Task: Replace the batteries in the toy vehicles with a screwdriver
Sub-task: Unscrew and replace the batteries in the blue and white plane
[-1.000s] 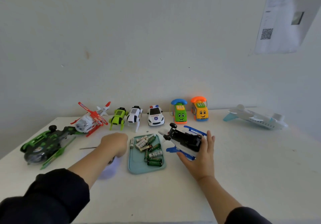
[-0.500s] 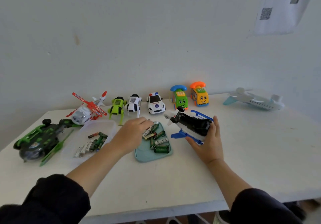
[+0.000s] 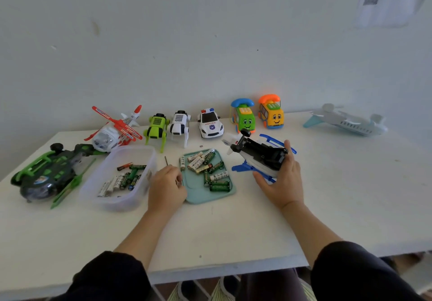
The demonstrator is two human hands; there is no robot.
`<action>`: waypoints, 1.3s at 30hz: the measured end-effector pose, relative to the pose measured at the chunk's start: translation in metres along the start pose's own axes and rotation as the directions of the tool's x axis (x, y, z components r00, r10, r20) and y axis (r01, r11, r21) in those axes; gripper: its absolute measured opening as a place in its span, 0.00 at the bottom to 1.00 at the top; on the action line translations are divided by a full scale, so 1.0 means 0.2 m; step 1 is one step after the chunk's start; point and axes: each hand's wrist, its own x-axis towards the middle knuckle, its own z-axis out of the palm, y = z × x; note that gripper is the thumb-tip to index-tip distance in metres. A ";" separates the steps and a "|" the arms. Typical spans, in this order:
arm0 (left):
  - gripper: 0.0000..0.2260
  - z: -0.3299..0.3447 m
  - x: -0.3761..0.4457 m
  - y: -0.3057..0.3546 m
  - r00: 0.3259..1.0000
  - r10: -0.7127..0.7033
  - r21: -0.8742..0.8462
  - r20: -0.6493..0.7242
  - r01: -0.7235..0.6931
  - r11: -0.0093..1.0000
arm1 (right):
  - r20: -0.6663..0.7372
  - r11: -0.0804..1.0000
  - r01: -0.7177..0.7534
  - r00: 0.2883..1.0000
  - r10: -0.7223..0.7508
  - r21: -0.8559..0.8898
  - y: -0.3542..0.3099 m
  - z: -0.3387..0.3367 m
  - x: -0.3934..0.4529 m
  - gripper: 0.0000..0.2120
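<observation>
1. My left hand is curled round the screwdriver, whose thin shaft pokes out past my knuckles, between the clear tub and the teal tray. I cannot tell whether a battery is pinched in there too.
2. My right hand grips the blue-and-white toy plane, which is tipped belly-up on the counter with its black underside facing me, just right of the tray.
3. The batteries lie loose in the tray, green and white ones mixed; more sit in the tub.
4. To do this step well, I judge I should keep the plane steady with its battery bay level, set the tip squarely in the screw before turning, and check each cell's polarity.
5. Loose screws could roll off, so they should go in the tray.
6. The other toys stand along the wall, well apart.
</observation>
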 end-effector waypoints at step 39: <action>0.05 0.09 0.19 0.71 0.973 -0.018 -0.590 -0.230 -0.125 0.798 | -0.068 0.999 0.032 0.997 -0.034 -0.027 0.09 0.03 0.05 0.38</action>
